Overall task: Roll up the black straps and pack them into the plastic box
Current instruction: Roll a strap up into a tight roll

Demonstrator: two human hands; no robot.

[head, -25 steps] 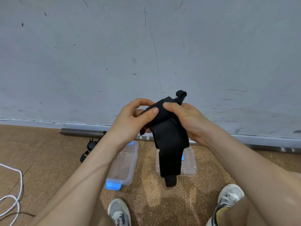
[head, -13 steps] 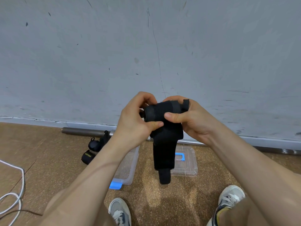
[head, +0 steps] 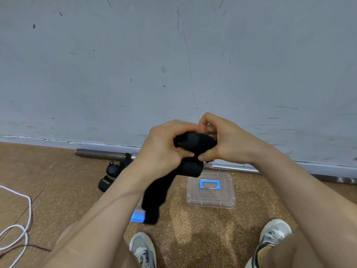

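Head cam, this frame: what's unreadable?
Plastic box: head view, left forearm and hanging black strap cover it; contents unseen.
Strap's rolled end: left hand and right hand wrap it.
Rolled straps on floor: forearm partly hides them; count unclear.
White cable: cut by left edge.

Take the metal pipe (head: 100,153) lying along the foot of the wall as your marker. Behind it rises the grey painted wall (head: 116,74), flecked with dark scuffs and marked by one thin scratch (head: 190,74) running down toward the pipe. In front of the pipe spreads the brown speckled floor (head: 58,180). Well left of the pipe, a white cable (head: 25,219) lies in loops. Nearest you, well in front of the pipe, are your left sneaker (head: 143,250) and right sneaker (head: 270,238).
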